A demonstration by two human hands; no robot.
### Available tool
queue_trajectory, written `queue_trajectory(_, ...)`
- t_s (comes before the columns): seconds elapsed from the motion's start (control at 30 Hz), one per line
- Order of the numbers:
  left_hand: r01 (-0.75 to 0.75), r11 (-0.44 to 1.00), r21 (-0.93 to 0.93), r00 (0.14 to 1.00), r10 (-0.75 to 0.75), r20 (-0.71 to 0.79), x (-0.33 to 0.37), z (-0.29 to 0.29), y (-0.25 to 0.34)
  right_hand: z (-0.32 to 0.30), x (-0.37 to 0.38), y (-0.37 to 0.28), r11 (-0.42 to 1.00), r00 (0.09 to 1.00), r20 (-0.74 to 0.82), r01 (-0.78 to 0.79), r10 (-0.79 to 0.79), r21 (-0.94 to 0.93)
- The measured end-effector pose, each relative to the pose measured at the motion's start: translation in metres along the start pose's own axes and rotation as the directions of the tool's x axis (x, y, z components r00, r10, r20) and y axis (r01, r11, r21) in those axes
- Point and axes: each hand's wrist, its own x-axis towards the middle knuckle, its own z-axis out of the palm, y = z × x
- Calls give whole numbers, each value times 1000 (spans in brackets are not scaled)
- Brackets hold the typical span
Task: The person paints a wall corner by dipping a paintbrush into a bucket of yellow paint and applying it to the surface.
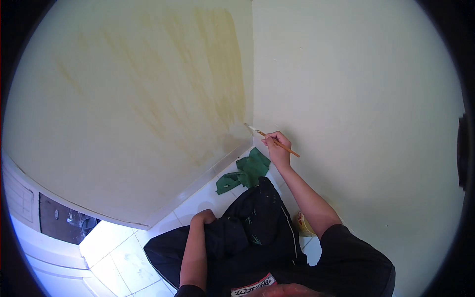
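My right hand point(278, 143) grips a thin paintbrush point(287, 148) with an orange-brown handle and pale bristles. The bristle tip is at the left wall point(173, 148), close to the corner where two cream walls meet. Yellowish-tan paint strokes point(225, 64) cover part of that wall, densest beside the corner and streaky farther left. My left hand point(204, 216) rests by my bent leg in black trousers; its fingers are mostly hidden. On the floor below the brush lies a crumpled green cloth point(253, 167).
A yellowish container point(304, 225) stands on the floor beside my right forearm, partly hidden. White tiles point(131, 257) cover the floor. At the lower left, past the wall's end, are a white door point(54, 257) and a dark area with a bucket point(89, 225).
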Motion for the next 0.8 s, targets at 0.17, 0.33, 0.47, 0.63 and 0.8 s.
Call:
queue_trajectory(0.17, -66, 994, 86, 997, 69, -33, 14, 16, -46, 32, 17, -52, 993, 996, -24, 90, -89, 74)
queue_trajectory(0.33, 25, 999, -26, 999, -25, 25, -9, -8, 1, 17, 26, -77, 946, 983, -117, 172, -144, 275)
queue_trajectory(0.47, -1, 1000, -25, 1000, 1, 8, -10, -7, 3, -3, 14, -15, 982, 992, -43, 120, -115, 146)
queue_trajectory(0.63, -16, 1000, 25, 1000, 16, -1, -2, 2, -9, -6, 9, 6, 996, 998, -8, -67, 68, 60)
queue_trajectory(0.8, -27, 999, 28, 1000, 27, 0, -5, 4, -16, 17, 25, -56, 973, 999, -33, 42, -35, 225)
